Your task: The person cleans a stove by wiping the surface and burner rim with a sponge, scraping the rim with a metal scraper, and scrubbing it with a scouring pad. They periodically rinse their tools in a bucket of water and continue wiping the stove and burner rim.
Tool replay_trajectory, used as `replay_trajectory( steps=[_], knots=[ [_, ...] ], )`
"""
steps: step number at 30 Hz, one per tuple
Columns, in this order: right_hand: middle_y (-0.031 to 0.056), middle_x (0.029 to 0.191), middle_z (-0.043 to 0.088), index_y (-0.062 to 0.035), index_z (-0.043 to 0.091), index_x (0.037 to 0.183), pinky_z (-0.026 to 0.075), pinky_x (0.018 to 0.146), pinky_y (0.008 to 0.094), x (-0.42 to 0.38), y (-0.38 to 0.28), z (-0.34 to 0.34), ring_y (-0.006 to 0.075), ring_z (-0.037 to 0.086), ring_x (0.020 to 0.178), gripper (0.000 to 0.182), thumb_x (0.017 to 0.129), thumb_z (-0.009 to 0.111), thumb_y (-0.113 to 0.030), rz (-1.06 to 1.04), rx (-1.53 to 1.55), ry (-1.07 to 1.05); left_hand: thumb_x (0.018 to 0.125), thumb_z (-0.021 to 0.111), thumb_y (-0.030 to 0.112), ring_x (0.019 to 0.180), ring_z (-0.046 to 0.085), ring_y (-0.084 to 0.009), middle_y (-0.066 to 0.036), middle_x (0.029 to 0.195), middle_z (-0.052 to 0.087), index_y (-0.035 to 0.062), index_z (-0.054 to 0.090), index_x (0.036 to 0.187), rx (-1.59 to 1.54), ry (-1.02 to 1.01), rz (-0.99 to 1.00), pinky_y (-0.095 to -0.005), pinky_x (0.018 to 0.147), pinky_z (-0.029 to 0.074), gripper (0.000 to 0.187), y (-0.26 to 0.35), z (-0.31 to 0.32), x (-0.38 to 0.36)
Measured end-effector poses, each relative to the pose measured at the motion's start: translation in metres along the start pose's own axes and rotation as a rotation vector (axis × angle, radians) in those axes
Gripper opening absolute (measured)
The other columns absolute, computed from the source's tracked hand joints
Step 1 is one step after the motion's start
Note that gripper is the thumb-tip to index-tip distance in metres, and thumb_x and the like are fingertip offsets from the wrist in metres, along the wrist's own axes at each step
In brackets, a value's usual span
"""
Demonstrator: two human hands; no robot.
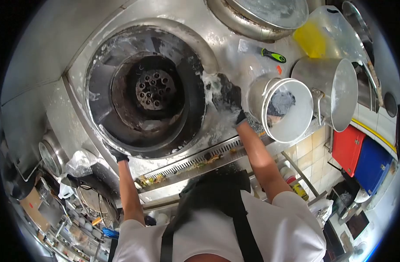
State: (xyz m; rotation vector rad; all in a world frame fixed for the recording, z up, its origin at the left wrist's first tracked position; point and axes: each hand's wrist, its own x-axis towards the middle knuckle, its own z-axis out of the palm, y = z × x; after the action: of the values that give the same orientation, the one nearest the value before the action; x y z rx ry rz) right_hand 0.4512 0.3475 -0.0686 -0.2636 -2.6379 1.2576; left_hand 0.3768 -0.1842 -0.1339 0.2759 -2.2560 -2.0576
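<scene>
A round wok burner [154,89] with a dark, white-smeared lining and a perforated centre is set in the steel stove top. My right hand [228,94], in a dark glove coated with pale paste, is at the burner's right outer edge. Whitish paste [212,89] lies against its fingers, which blend into the smears. My left hand [117,153], also in a dark glove, is at the lower left rim; its fingers are mostly hidden. A white bucket [301,124] with grey material [281,102] inside stands right of my right hand.
A slotted drain channel [200,159] with food scraps runs along the front edge. A steel pot [344,96] lies tilted beyond the bucket. A green-and-black handled tool [274,55] rests on the worktop. Large round pans [272,13] sit at the back.
</scene>
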Motion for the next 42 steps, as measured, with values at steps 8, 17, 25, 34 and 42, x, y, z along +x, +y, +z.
replay_trajectory(
  steps=[8, 17, 25, 34, 42],
  knots=[
    [0.0161, 0.111, 0.062, -0.0057, 0.055, 0.118, 0.049, 0.082, 0.0394, 0.143, 0.020, 0.031, 0.0302, 0.062, 0.095, 0.033, 0.093, 0.050, -0.026, -0.521, -0.295, 0.233, 0.103, 0.031, 0.031, 0.143, 0.018, -0.0218, -0.005, 0.157, 0.019, 0.0051, 0.015, 0.151, 0.220, 0.002, -0.074, -0.0326, 0.118, 0.012, 0.057, -0.021, -0.027, -0.002],
    [0.0178, 0.110, 0.059, -0.0070, 0.047, 0.125, 0.048, 0.082, 0.0423, 0.165, -0.031, 0.005, 0.0360, 0.058, 0.097, 0.039, 0.095, 0.042, -0.033, -0.076, -0.131, -0.137, 0.101, 0.031, 0.026, 0.136, 0.033, -0.0250, -0.012, 0.151, 0.031, 0.0021, 0.024, 0.148, 0.295, 0.035, 0.082, -0.0358, 0.115, 0.026, 0.053, -0.050, -0.047, 0.007],
    [0.0171, 0.156, 0.016, -0.0116, 0.019, 0.151, 0.027, 0.115, 0.0393, 0.119, -0.008, -0.036, 0.0254, 0.020, 0.144, 0.054, 0.100, 0.030, -0.028, 0.158, 0.109, -0.678, 0.099, 0.035, 0.021, 0.127, 0.045, -0.0263, -0.015, 0.145, 0.038, 0.0017, 0.028, 0.145, 0.117, 0.164, 0.035, -0.0376, 0.109, 0.038, 0.050, -0.046, -0.032, 0.003],
    [0.0183, 0.137, 0.045, -0.0134, 0.039, 0.140, 0.042, 0.100, 0.0352, 0.212, -0.038, 0.012, 0.0329, 0.048, 0.123, 0.046, 0.096, 0.044, -0.027, -0.179, -0.405, -0.240, 0.102, 0.031, 0.027, 0.139, 0.027, -0.0242, -0.010, 0.153, 0.025, 0.0061, 0.019, 0.150, 0.222, -0.014, 0.011, -0.0347, 0.117, 0.022, 0.054, -0.054, -0.051, 0.014],
    [0.0157, 0.112, 0.064, -0.0049, 0.060, 0.115, 0.046, 0.090, 0.0351, 0.074, 0.005, -0.001, 0.0298, 0.060, 0.102, 0.030, 0.096, 0.044, -0.022, -0.433, -0.279, 0.089, 0.097, 0.044, 0.023, 0.133, 0.036, -0.0241, -0.012, 0.150, 0.031, 0.0040, 0.022, 0.149, 0.379, 0.115, -0.059, -0.0369, 0.111, 0.032, 0.059, -0.068, -0.071, -0.005]
  ],
)
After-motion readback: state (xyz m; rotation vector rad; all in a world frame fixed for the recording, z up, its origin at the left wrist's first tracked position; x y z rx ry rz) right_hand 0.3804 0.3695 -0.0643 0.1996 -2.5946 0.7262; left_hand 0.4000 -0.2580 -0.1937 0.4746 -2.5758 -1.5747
